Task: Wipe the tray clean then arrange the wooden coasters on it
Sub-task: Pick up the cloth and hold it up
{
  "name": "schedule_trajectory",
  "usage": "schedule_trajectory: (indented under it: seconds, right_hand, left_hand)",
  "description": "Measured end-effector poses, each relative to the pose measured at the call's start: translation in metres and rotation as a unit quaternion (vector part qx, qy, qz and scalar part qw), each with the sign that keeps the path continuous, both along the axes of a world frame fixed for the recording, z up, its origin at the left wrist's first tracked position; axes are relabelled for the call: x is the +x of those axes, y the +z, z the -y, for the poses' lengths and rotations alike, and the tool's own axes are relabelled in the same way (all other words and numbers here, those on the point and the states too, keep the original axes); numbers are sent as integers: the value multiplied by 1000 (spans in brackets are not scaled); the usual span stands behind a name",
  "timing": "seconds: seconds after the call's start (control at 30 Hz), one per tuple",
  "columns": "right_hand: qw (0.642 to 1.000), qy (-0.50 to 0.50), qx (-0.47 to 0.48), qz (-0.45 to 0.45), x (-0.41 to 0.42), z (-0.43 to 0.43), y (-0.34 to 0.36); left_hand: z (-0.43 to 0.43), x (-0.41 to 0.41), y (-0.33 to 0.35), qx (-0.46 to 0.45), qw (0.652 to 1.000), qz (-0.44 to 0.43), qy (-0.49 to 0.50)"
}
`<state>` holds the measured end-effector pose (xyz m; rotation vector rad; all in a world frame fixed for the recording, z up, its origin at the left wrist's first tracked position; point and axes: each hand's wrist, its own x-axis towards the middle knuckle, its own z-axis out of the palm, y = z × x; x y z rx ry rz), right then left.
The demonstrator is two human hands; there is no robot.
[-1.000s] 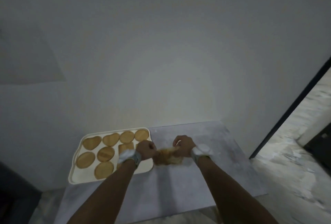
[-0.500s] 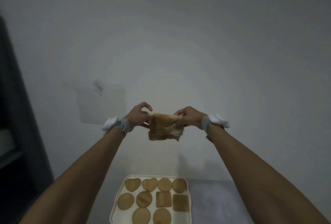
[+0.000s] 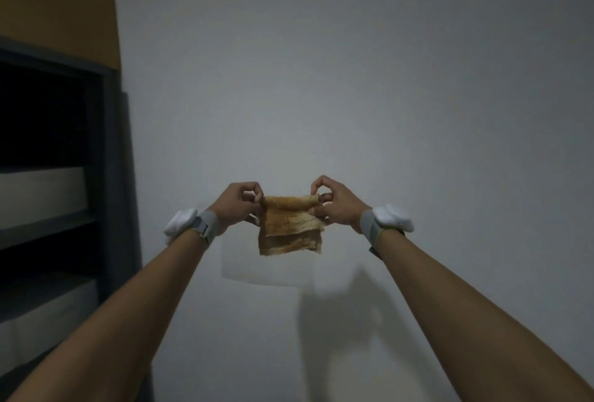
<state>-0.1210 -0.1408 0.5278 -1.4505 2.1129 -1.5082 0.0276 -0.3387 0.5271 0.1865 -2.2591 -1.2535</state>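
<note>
Cloth [image 3: 291, 228] stretched between both hands.

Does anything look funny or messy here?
Yes. The yellowish-brown cloth looks stained and streaky, and it is held up in the air in front of the plain grey wall, pinched at its rolled top edge by the left hand and right hand. No tray shows here.

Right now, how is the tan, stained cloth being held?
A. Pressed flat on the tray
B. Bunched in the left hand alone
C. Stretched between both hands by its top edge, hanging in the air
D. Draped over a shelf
C: the left hand and right hand each pinch an end of the tan, stained cloth along its rolled top edge, and the rest hangs free before the wall.
</note>
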Motion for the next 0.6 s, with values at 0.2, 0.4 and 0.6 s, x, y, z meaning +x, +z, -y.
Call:
schedule_trajectory:
  seconds: [0.2,0.4,0.6]
  right_hand:
    - [993,-68,-45,-87,-21,94,4]
    - [978,-161,-33,-131,-44,168,-8]
    - [962,-234,-26,-135,-61,212,-28]
  left_hand:
    - [94,-28,8,-27,998,-21,46]
    - [163,-73,0,-67,994,-22,89]
    - [192,-103,-21,-91,987,-40,123]
